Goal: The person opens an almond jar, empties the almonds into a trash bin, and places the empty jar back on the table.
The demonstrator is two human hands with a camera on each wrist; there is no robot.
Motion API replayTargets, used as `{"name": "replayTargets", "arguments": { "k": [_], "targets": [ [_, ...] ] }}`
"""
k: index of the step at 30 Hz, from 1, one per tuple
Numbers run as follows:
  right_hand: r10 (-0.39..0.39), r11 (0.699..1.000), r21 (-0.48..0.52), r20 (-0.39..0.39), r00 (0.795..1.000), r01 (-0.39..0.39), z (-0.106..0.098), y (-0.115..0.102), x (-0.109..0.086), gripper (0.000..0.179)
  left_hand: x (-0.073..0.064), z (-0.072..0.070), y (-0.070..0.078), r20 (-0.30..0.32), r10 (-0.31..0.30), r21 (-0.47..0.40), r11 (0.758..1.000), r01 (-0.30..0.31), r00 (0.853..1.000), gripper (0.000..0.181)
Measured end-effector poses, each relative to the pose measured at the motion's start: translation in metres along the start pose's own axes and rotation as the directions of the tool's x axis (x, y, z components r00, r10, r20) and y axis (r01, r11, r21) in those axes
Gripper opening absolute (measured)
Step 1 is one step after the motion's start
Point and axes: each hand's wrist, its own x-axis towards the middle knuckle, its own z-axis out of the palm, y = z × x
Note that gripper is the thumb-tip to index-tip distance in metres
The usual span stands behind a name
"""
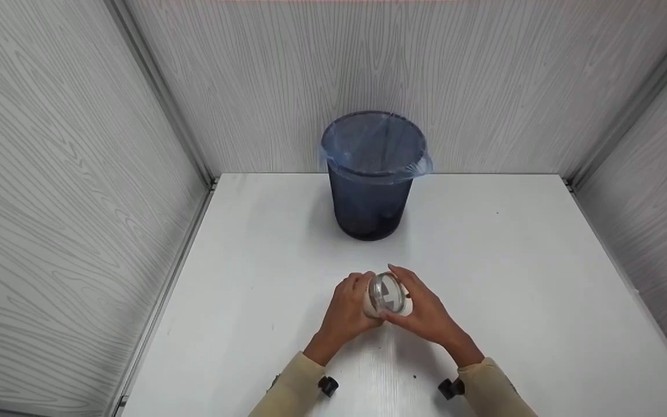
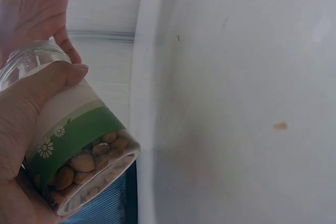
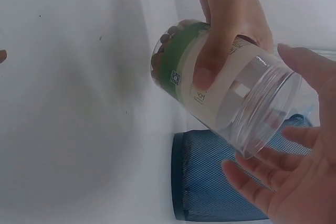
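Jar [image 1: 387, 292] in hand, you stand at a white table [image 1: 252, 278], the clear container tilted over its near middle with its mouth toward your right hand [image 1: 426, 313]. Your left hand [image 1: 348, 304] grips the body, thumb laid across the label. Your right hand spreads its fingers and thumb around the clear rim; whether all the fingertips touch it, you cannot tell from these views. Almonds [image 2: 81, 162] gather at the base, below a green band [image 2: 105, 121] with white daisies [image 2: 45, 148]. Beyond your hands, well apart from the jar, a mesh bin [image 1: 368, 205] stands upright near the back wall [image 1: 252, 87], a thin blue bag [image 1: 339, 165] folded over its rim.
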Motion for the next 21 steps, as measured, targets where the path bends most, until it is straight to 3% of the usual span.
{"name": "replayTargets", "arguments": {
  "k": [8, 13, 21],
  "targets": [
    [0.096, 0.995, 0.024, -0.035, 0.995, -0.095, -0.0011, -0.0037, 0.0054, 0.089, 0.0027, -0.0007, -0.0002, -0.026, 0.01, 0.016, 1.0, -0.009, 1.0, 0.089],
    [0.142, 0.99, 0.028, -0.012, 0.99, -0.142, -0.0025, -0.0062, 0.0056, 0.091, 0.0028, -0.0001, 0.001, -0.016, -0.004, 0.012, 1.0, 0.004, 1.0, 0.09],
    [0.159, 0.987, 0.028, 0.003, 0.987, -0.159, -0.0006, -0.007, 0.0026, 0.091, 0.0006, 0.0011, 0.0014, 0.0, -0.012, 0.01, 1.0, 0.012, 1.0, 0.091]
  ]
}}
